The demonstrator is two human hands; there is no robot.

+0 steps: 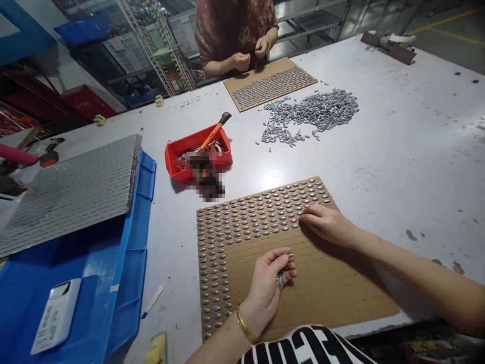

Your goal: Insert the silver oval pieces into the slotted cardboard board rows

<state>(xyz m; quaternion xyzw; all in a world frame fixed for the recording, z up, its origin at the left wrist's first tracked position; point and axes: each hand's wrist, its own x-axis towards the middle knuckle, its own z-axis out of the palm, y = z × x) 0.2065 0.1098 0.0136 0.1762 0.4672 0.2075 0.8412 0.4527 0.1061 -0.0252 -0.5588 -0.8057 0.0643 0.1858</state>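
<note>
A brown cardboard sheet [303, 283] lies in front of me, with rows of small spindle-shaped grey metal pieces [261, 216] across its far part and down its left side. My left hand [271, 278], with a gold bracelet at the wrist, hovers over the bare cardboard. Its fingers curl around several metal pieces, and one sticks out between thumb and forefinger. At the right end of the rows, my right hand [328, 225] has its fingertips pressed together against the sheet. Whatever is under those fingertips is hidden.
A loose heap of metal pieces [326, 108] lies farther back. Across the table, a person [237, 35] works over another filled cardboard sheet [273, 86]. A red bin [178, 169] holds tools. At left, a blue crate [129, 283] carries stacked grey sheets [79, 187] and a white device [56, 316].
</note>
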